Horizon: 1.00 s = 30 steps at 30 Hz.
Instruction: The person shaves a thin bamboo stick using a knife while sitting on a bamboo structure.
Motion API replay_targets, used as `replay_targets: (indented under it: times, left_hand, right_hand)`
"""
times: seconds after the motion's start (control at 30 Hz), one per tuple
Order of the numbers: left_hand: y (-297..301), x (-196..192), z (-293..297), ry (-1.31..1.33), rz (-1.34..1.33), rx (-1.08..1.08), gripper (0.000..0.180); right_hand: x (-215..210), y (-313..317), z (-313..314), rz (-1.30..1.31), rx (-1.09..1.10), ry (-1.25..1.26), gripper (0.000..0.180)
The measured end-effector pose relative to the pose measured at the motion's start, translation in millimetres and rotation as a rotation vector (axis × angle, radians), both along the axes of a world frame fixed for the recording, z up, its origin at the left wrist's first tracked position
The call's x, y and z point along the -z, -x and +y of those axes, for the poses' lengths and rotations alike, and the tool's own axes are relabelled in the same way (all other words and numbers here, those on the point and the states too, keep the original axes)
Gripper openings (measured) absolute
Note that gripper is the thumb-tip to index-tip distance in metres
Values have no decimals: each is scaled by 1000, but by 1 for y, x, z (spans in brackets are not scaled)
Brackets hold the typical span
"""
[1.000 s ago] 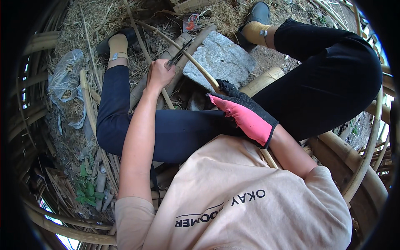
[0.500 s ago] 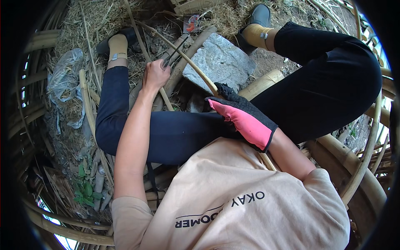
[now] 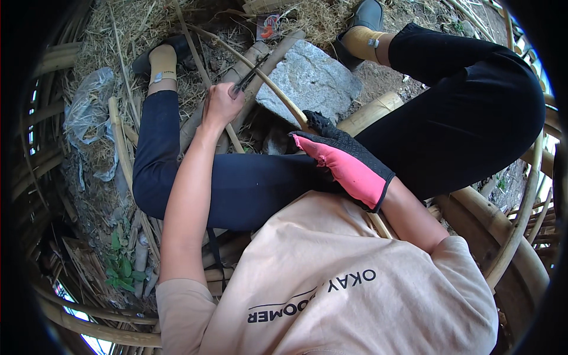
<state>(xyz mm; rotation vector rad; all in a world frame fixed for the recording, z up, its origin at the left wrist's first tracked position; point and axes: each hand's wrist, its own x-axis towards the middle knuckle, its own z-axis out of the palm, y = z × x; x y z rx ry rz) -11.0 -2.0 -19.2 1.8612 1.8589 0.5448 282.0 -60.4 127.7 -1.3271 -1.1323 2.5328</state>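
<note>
My bare left hand (image 3: 222, 106) is closed around the handle of a knife (image 3: 247, 78), whose dark, narrow blade points up and to the right. The blade meets or crosses a thin bamboo stick (image 3: 281, 96); whether it cuts in, I cannot tell. My right hand (image 3: 346, 161), in a torn pink and black glove, grips that stick lower down, near my thigh. From the glove the stick slants away to the upper left, and its near end shows again below the glove, against my shirt. The left hand's palm side and the knife handle are mostly hidden.
A large grey stone block (image 3: 313, 80) lies beyond the right hand, beside thick bamboo pieces (image 3: 373, 113). Another thin stick (image 3: 200, 62) passes by the left hand. A crumpled clear plastic bag (image 3: 90, 109) rests on straw at left. Bamboo rails (image 3: 497, 228) curve around me.
The knife blade has turned slightly and now lies at the bamboo stick, where before it stood a little to its left. The right hand keeps its grip nearly unmoved.
</note>
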Motion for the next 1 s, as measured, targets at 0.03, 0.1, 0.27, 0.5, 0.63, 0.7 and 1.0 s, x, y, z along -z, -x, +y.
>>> replay_targets:
  times: [0.03, 0.1, 0.27, 0.5, 0.63, 0.7, 1.0]
  left_hand:
    - [-1, 0, 5, -27, 2, -28, 19]
    - [1, -1, 5, -7, -3, -97, 20]
    - [-2, -12, 1, -8, 17, -18, 19]
    - [1, -11, 4, 60, 60, -101, 18]
    - [3, 0, 7, -6, 71, -113, 18]
    - [4, 0, 7, 23, 30, -197, 17]
    - [9, 9, 10, 91, 13, -230, 18]
  right_hand:
    - [1, -1, -1, 11, 38, 14, 61]
    - [-7, 1, 2, 22, 74, 24, 67]
    - [-3, 1, 7, -109, -50, -1, 56]
    - [-13, 1, 4, -26, 15, 103, 68]
    - [-6, 0, 1, -28, 32, -11, 63]
    - [-15, 2, 6, -81, -15, 35, 63]
    - [0, 0, 0, -23, 4, 8, 68]
